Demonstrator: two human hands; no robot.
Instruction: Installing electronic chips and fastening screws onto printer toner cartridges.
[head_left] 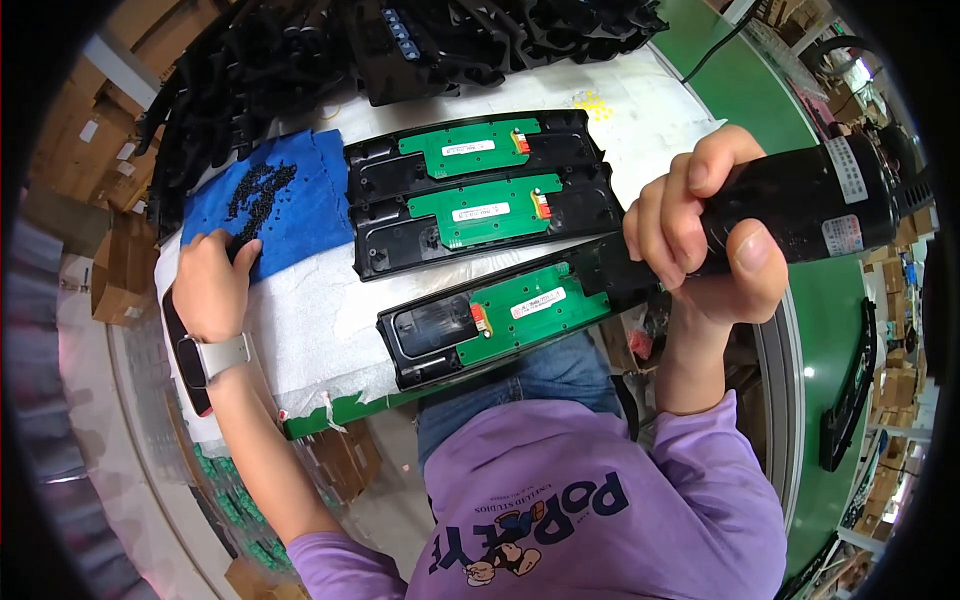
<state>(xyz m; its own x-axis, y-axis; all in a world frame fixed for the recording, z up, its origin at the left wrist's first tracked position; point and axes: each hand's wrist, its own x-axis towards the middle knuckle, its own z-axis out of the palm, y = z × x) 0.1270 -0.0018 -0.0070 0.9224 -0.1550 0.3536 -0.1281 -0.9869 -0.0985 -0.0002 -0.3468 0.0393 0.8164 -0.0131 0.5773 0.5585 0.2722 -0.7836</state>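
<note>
My left hand (pixel 212 285) reaches onto a blue cloth (pixel 318 175), its thumb and fingers apart at the near edge of a heap of small black screws (pixel 262 192). Whether any screw sits between the fingertips is hard to see. My right hand (pixel 700 225) is wrapped round a thick black electric screwdriver (pixel 790 205), held sideways. Its front end lies over the right end of the nearest black plastic panel (pixel 420 340), which carries a green circuit board (pixel 530 325). The tool and hand hide that end. Two similar panels with boards, a middle one (pixel 390 245) and a far one (pixel 375 180), lie behind.
A heap of black plastic parts (pixel 300 75) fills the table's back. Small yellow pieces (pixel 592 104) lie on the white covering (pixel 655 110) at the far right. Cardboard boxes (pixel 125 270) stand at the left. A long black part (pixel 850 390) rests on the green surface at right.
</note>
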